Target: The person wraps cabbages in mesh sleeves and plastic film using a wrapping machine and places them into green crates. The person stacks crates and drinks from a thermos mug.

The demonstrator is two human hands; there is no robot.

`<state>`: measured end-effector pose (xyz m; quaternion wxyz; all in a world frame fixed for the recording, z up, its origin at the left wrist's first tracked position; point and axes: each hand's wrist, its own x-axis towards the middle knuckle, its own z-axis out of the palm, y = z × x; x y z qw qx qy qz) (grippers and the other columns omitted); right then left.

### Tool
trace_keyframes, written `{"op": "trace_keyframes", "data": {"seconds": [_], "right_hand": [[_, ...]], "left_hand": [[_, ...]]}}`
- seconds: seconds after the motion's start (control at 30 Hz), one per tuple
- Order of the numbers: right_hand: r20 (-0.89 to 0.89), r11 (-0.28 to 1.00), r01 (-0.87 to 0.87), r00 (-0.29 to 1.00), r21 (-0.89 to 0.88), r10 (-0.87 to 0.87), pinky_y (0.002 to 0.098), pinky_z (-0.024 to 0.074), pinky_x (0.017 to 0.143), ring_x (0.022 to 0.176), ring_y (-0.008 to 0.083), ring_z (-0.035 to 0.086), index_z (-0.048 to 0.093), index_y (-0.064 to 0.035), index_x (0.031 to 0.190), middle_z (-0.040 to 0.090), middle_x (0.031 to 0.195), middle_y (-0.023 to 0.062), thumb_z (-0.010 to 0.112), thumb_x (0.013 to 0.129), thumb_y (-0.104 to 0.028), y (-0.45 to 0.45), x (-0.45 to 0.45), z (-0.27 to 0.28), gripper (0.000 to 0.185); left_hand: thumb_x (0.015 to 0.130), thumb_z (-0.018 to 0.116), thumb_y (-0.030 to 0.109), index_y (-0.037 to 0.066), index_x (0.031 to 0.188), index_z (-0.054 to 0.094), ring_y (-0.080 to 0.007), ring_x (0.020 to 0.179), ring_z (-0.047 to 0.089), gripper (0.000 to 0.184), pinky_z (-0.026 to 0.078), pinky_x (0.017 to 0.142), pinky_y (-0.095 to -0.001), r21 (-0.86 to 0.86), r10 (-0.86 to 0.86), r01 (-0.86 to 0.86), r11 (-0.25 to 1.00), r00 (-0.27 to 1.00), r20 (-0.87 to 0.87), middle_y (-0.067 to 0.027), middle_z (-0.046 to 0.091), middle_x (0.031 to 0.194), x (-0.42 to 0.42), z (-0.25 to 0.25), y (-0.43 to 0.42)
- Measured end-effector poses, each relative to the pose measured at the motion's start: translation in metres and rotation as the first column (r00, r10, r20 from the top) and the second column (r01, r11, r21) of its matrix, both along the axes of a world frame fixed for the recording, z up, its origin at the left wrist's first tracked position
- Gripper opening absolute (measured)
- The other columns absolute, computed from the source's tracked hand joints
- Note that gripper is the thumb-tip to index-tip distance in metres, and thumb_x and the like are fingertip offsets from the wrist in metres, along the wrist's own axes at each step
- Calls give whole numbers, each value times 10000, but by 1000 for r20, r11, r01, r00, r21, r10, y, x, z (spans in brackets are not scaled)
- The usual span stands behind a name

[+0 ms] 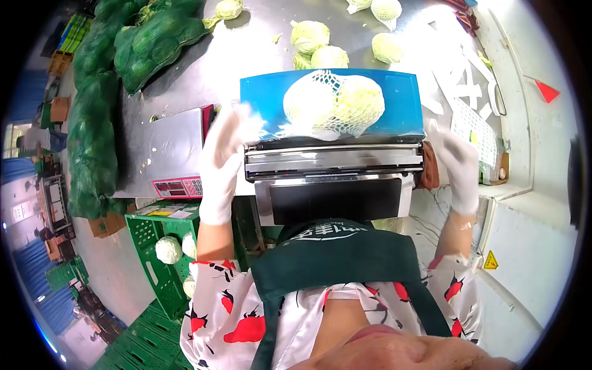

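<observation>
Netted cabbages (364,106), two of them, sit side by side on the blue plate (401,92), straight in front of you. Just on your side of the plate runs a shiny metal bar (333,159). Something see-through seems to lie along the near edge, but the glare makes it hard to be sure. Your left hand (223,145), in a white glove, is by the left end of the plate, and your right hand (457,157) is by the right end. Both hands look blurry at the tips, so I cannot tell how far open your fingers are or if they have hold of anything. I think it helps to move both hands evenly, and to mind the bar, as it could be hot. Go gently, so the round cabbages do not roll. Past the plate lie loose cabbages (310,37). On your left is a scale (176,139), and on your right are white strips (467,90)
</observation>
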<state>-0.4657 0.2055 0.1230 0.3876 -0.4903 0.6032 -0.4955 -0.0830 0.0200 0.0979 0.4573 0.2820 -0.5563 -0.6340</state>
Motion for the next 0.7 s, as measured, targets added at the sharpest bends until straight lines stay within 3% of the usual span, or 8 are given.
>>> {"op": "trace_keyframes", "data": {"seconds": [0.03,0.1,0.17,0.23,0.37,0.43,0.5,0.7], "right_hand": [[-144,989,148,978,-18,-149,339,402,1059,1217,254,556,573,49,1308,622,1259,187,742,800,-85,-42,17,11,552],[-481,995,-102,873,-13,84,376,311,1158,1400,311,402,358,19,1485,458,1466,222,864,697,-201,-94,-7,-40,962],[-736,967,-255,655,-7,168,381,303,1166,1425,327,361,218,-4,1541,390,1514,218,937,591,-298,-125,-11,-87,1227],[-416,967,-246,875,59,248,367,298,1168,1412,327,385,180,7,1550,430,1490,212,949,592,-303,-139,0,-109,1267],[-301,985,-145,939,98,168,343,412,1088,1305,242,517,270,9,1516,528,1413,174,953,599,-284,-140,6,-116,1180],[8,981,-124,992,146,125,325,403,1087,1280,191,506,315,22,1487,528,1401,134,894,699,-231,-130,17,-119,1011],[391,977,-118,920,176,41,310,412,1072,1249,184,518,320,39,1473,536,1372,125,860,757,-233,-112,32,-122,937],[576,923,-94,804,373,-151,309,444,1025,1196,143,524,356,33,1469,542,1347,94,704,907,-159,-26,67,-77,689]], "left_hand": [[822,796,257,-7,1559,181,-360,1421,378,996,297,1172,-484,-195,-28,55,979,990,139,-248,339,1546,-15,-8,-26],[569,940,399,-32,1552,172,-356,1461,302,1320,237,1201,-436,-318,2,226,921,813,583,-233,284,1581,-38,-41,-59],[521,961,415,-20,1545,211,-337,1477,270,1341,227,1204,-415,-524,93,468,712,676,731,-233,295,1576,-59,-88,-78],[571,943,375,-21,1527,253,-365,1433,341,1244,281,1186,-422,-266,-84,425,865,646,759,-245,378,1517,-77,-95,-78],[628,930,244,-22,1510,289,-288,1382,419,1122,329,1166,-385,35,-295,314,949,842,452,-191,420,1495,-85,-101,-83],[654,918,186,-23,1507,293,-248,1354,447,1078,347,1154,-369,162,-308,279,947,931,195,-162,438,1481,-85,-112,-78],[765,822,88,-25,1503,283,-222,1352,437,920,337,1153,-361,275,-327,275,921,931,163,-139,446,1468,-77,-110,-60],[917,683,232,-26,1497,301,-227,1359,418,741,340,1136,-366,597,-413,306,741,910,47,-132,451,1460,-38,-57,25]]}}
